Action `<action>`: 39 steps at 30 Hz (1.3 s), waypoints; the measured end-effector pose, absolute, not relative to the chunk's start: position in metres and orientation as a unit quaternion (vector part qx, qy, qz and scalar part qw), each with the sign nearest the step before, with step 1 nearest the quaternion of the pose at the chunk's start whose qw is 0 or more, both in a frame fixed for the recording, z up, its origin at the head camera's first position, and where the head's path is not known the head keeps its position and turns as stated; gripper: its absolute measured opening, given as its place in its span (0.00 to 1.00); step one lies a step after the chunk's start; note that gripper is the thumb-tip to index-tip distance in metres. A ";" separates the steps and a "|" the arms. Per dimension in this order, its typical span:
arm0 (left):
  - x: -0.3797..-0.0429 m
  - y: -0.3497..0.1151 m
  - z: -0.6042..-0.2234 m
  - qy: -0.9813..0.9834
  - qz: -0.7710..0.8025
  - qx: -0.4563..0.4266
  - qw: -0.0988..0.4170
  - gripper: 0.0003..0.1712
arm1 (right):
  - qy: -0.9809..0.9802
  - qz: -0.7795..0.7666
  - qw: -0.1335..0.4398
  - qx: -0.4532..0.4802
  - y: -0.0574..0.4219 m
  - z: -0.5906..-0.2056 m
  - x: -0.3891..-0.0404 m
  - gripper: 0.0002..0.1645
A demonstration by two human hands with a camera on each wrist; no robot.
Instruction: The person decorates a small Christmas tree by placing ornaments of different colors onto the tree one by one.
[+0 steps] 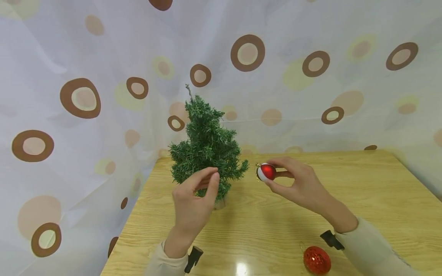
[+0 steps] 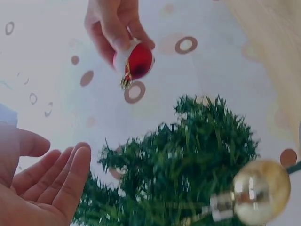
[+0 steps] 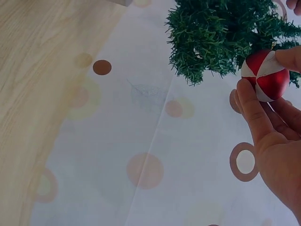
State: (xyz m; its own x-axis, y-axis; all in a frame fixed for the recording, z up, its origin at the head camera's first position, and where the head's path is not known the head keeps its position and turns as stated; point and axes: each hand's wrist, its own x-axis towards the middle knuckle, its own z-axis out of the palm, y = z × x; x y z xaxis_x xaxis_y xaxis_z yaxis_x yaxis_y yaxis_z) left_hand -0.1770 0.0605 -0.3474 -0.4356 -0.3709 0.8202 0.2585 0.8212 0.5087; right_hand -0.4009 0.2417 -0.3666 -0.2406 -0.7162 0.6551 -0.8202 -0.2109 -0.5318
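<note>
A small green artificial Christmas tree (image 1: 207,142) stands upright on the wooden table. My right hand (image 1: 304,188) pinches a red and white Christmas ball (image 1: 268,171) between thumb and fingers, to the right of the tree. In the left wrist view, the ball's gold cap and loop point downward. My left hand (image 1: 194,205) is in front of the tree's lower branches with nothing in it; the left wrist view shows its fingers (image 2: 70,176) relaxed and the thumb apart from them. A shiny gold ball (image 2: 261,192) appears beside the branches in that view.
A glittery red ornament (image 1: 317,260) with a gold loop lies at the near edge of the wooden table (image 1: 362,191), below my right forearm. A white curtain (image 1: 283,115) with brown circles hangs behind and left of the table.
</note>
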 end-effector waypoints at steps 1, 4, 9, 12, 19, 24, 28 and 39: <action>-0.180 0.063 -0.348 -0.801 -0.297 0.031 0.519 0.09 | -0.623 0.479 0.055 0.615 0.241 -0.366 -0.400 0.33; -0.189 0.070 -0.349 -0.823 -0.301 0.032 0.481 0.08 | -0.616 0.482 0.058 0.620 0.238 -0.365 -0.398 0.33; -0.201 0.078 -0.354 -0.844 -0.320 0.046 0.428 0.08 | -0.606 0.484 0.052 0.629 0.235 -0.365 -0.394 0.33; -0.209 0.082 -0.357 -0.848 -0.331 0.046 0.412 0.08 | -0.603 0.486 0.048 0.631 0.234 -0.364 -0.393 0.33; -0.224 0.087 -0.360 -0.847 -0.352 0.057 0.394 0.09 | -0.587 0.482 0.054 0.649 0.230 -0.363 -0.389 0.32; -0.229 0.089 -0.361 -0.849 -0.354 0.075 0.384 0.10 | -0.588 0.470 0.060 0.655 0.228 -0.364 -0.388 0.32; -0.231 0.090 -0.361 -0.852 -0.343 0.079 0.387 0.09 | -0.591 0.464 0.065 0.657 0.228 -0.364 -0.388 0.32; -0.233 0.086 -0.359 -0.851 -0.301 0.059 0.427 0.08 | -0.589 0.468 0.067 0.655 0.230 -0.367 -0.389 0.32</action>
State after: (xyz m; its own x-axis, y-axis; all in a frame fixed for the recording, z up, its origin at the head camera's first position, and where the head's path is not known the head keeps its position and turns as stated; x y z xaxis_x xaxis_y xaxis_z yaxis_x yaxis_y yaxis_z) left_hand -0.2330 0.0858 -0.3590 -0.6285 -0.3570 0.6910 0.1566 0.8122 0.5620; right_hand -0.3889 0.2299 -0.3674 -0.1320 -0.7094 0.6923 -0.8356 -0.2961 -0.4627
